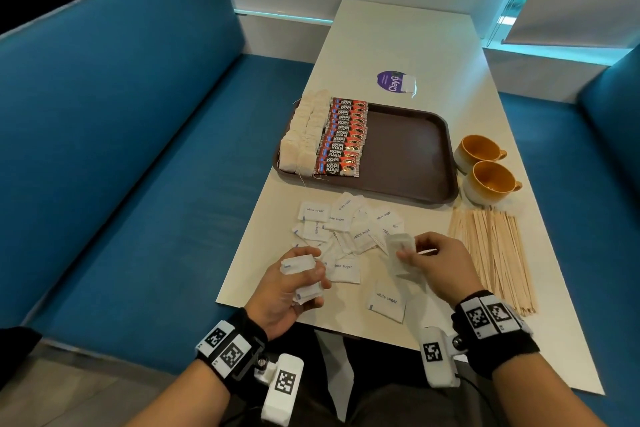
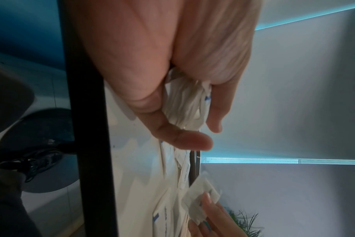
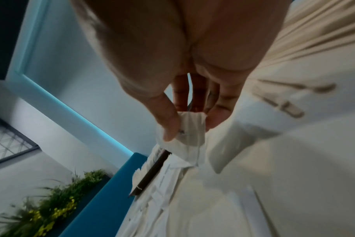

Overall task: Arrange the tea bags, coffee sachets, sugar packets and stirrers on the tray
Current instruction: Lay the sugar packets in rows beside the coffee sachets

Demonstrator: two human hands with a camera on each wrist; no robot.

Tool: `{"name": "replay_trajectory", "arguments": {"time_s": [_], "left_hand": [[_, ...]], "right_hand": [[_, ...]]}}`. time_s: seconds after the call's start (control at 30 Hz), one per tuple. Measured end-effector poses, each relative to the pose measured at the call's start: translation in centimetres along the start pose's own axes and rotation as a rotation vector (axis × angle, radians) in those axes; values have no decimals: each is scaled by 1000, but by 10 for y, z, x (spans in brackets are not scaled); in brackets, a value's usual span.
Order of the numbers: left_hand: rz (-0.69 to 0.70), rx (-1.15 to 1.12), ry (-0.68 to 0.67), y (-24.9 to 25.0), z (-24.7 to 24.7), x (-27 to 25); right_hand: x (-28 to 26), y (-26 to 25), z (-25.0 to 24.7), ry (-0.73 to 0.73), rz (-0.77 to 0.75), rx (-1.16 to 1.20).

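While tea bags (image 1: 304,135) and coffee sachets (image 1: 343,139) already lie in rows at the left end of the tray (image 1: 412,149), the sugar step is in hand. The left hand (image 1: 294,284) curls round a small stack of packets (image 1: 298,263), and the right hand (image 1: 440,263) pinches one more packet (image 1: 400,246) between thumb and fingers, just above the loose pile (image 1: 346,229). That pile lies on the table (image 1: 398,45) just in front of the tray, with one stray packet (image 1: 386,302) nearer the person. The stirrers (image 1: 491,253) lie untouched to the right of the pile, in front of two cups (image 1: 485,163) beside the tray. Next, I judge, the pinched packet should join the stack squarely, edges aligned, and the gathering go on until the stack can be laid beside the sachets on the tray's bare part.
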State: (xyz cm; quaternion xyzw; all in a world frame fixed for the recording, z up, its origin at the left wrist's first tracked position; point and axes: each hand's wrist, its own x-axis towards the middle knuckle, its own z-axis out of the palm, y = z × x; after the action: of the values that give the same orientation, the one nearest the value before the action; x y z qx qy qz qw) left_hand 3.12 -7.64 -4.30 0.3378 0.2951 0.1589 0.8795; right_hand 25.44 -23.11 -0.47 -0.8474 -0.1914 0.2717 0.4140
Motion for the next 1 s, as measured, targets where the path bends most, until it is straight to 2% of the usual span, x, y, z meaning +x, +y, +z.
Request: {"name": "replay_trajectory", "arguments": {"time_s": [0.1,0.2,0.27,0.33,0.43,0.53,0.8,1.0], "left_hand": [[-2,0,-5,0,-1,1],[-7,12,3,0,-1,1],[-10,16,2,0,-1,1],[-9,22,4,0,-1,0],[-9,30,9,0,-1,0],[-11,27,9,0,-1,0],[-28,45,29,3,3,-1],[-24,70,22,4,5,-4]], "right_hand": [[-12,-12,-14,-32,-55,83],[-23,-21,-21,-167,-70,124],[-29,-20,-20,-311,-70,37],[-33,-13,-16,-417,-82,-152],[-35,2,-3,-377,-125,-459],[-37,4,10,-330,-190,-611],[-26,-5,16,-360,-131,-744],[-28,-4,17,-413,-183,-650]]}}
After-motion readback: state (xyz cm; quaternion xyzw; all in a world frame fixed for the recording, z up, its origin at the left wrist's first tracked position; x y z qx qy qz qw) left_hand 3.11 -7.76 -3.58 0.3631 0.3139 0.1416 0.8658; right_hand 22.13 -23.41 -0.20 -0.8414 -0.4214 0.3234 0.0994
